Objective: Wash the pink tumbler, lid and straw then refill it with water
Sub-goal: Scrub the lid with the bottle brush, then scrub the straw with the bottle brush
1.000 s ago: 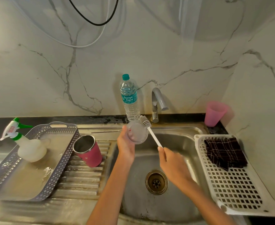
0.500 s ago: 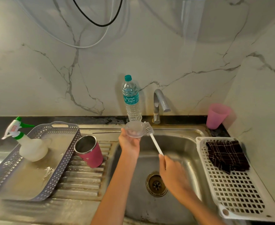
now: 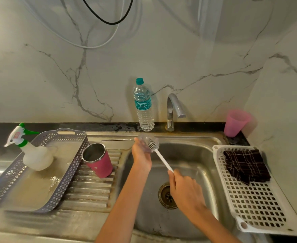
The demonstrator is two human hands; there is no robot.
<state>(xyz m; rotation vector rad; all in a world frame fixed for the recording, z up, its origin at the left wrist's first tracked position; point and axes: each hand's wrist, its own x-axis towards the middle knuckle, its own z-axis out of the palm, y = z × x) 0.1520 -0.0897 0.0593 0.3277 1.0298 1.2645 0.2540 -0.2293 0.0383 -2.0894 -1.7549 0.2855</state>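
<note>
Gripping the clear round plastic lid (image 3: 144, 143) in my left hand (image 3: 141, 157) over the steel sink (image 3: 189, 153), I clasp the white bristle brush (image 3: 162, 159) in my right hand (image 3: 184, 191), shaft slanting up-left onto it.

We see through one wide-angle camera worn on the head, looking forward and down. It sits close over the front edge of the sink (image 3: 188, 151) and faces the marble wall (image 3: 196, 50) squarely. The desk (image 3: 39, 223) spreads leftward, and the left hand (image 3: 141, 156) and right hand (image 3: 184, 188) fall mid-frame.
</note>
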